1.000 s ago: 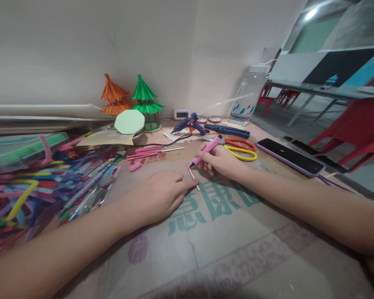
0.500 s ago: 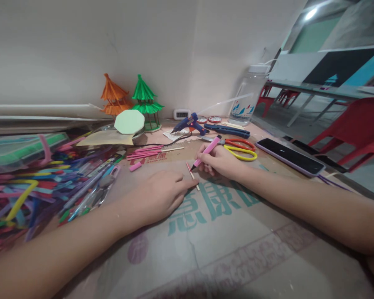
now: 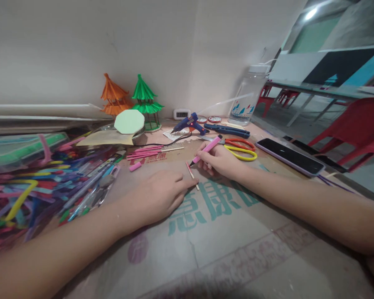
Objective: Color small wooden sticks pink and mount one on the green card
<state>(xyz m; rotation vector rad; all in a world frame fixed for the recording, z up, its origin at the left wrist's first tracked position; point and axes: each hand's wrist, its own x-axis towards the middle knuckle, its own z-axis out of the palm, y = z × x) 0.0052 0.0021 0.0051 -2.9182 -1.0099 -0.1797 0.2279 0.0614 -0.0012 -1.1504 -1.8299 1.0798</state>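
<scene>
My right hand [image 3: 218, 160] is closed around a pink marker [image 3: 208, 149], its dark tip pointing down and left at a thin wooden stick [image 3: 192, 176]. The upper end of that stick is pink and the lower part is pale wood. With its index finger stretched out, my left hand [image 3: 163, 193] pins the stick against the cardboard [image 3: 237, 245]; its other fingers are curled and partly hidden. Left of the stick lies the pink marker cap [image 3: 135, 166]. Behind the cap are several pink sticks [image 3: 145, 153] and a plain one [image 3: 174, 148].
At the back stand an orange tower [image 3: 114, 97], a green tower [image 3: 146, 101], a blue glue gun [image 3: 187, 123] and a water bottle [image 3: 246, 97]. Scissors [image 3: 241, 149], a utility knife [image 3: 227, 130] and a phone [image 3: 289, 155] lie rightward. Colourful pipe cleaners [image 3: 28, 195] pile up at left.
The marker tip has shifted slightly up along the stick, toward its pink end. My left hand and the stick have stayed in place.
</scene>
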